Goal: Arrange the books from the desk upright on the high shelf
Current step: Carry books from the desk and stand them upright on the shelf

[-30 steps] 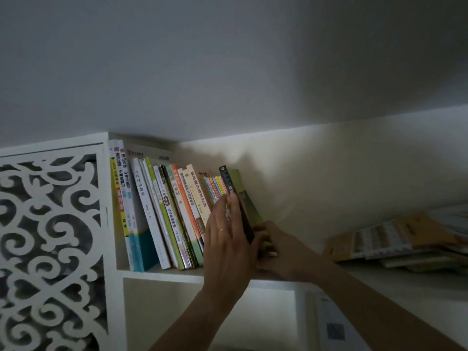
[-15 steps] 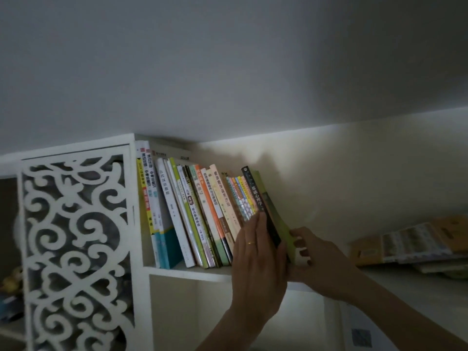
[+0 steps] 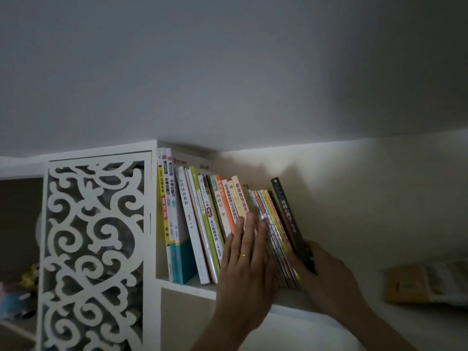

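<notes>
While the flat left hand (image 3: 247, 257) steadies the leaning row of colourful paperback books (image 3: 222, 224) on the white high shelf (image 3: 187, 287), the right hand (image 3: 321, 272) grips the dark-spined end book (image 3: 288, 216), leaving straightening and apparently the flat-lying pile (image 3: 428, 282).

The shelf (image 3: 187, 287) is white, and its side panel (image 3: 96, 249) has curly white swirls cut in it. The book (image 3: 291, 221) at 3 o'clock of the row is dark with pale letters. One book (image 3: 163, 214) at 9 o'clock is yellow.
</notes>
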The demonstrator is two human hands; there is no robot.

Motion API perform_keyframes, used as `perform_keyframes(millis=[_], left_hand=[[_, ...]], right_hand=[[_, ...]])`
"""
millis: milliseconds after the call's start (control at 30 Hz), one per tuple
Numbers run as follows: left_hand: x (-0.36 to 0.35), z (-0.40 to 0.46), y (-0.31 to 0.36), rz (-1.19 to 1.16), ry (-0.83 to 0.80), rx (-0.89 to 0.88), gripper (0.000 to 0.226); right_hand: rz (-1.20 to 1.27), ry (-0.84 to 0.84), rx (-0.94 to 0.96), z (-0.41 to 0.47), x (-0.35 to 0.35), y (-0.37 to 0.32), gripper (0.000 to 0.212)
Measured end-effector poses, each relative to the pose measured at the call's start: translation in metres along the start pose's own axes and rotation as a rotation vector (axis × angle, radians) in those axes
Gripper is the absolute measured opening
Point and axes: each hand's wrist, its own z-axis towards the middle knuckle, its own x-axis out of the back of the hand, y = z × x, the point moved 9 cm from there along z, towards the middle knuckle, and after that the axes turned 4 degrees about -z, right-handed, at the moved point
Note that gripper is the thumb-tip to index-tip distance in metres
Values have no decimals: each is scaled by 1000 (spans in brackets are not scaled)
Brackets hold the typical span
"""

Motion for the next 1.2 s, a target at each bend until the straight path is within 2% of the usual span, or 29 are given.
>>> perform_keyframes(millis=[67, 133, 167, 233, 300, 333, 433, 533, 633, 733, 867, 967, 1100, 1200], left_hand=[[4, 0, 3, 3, -7, 23, 65], [10, 3, 7, 2, -18, 86, 67], [14, 6, 9, -11, -16, 130, 67], [24, 12, 16, -38, 15, 206, 65], [31, 15, 29, -36, 43, 220, 65], [31, 15, 34, -28, 53, 218, 63], [28, 13, 37, -70, 15, 293, 68], [24, 13, 36, -193, -30, 406, 75], [24, 20, 38, -447, -15, 562, 61], [23, 25, 39, -743, -1, 725, 64], [13, 27, 40, -992, -58, 673, 68], [13, 33, 29, -1122, -72, 603, 57], [23, 26, 14, -1107, -33, 515, 41], [31, 20, 8, -1061, 32, 531, 31]], right_hand=[[29, 34, -43, -1, 3, 4, 39], [85, 149, -76, -3, 12, 6, 40], [114, 225, -70, -6, 17, 5, 50], [108, 319, 9, -12, 24, -5, 83], [-94, 317, 119, -17, 20, -20, 110], [-184, 305, 181, -17, 15, -24, 114], [-191, 238, 165, -9, 13, -19, 100], [-252, 134, 118, -4, 8, -19, 99], [-344, 169, 90, 1, 10, -19, 84], [-404, 244, 88, 5, 14, -17, 72], [-458, 366, 83, 4, 17, -23, 58], [-386, 443, -25, 11, 22, -16, 62], [-266, 487, 17, 20, 21, -12, 65], [-49, 498, 97, 19, 28, -12, 63]])
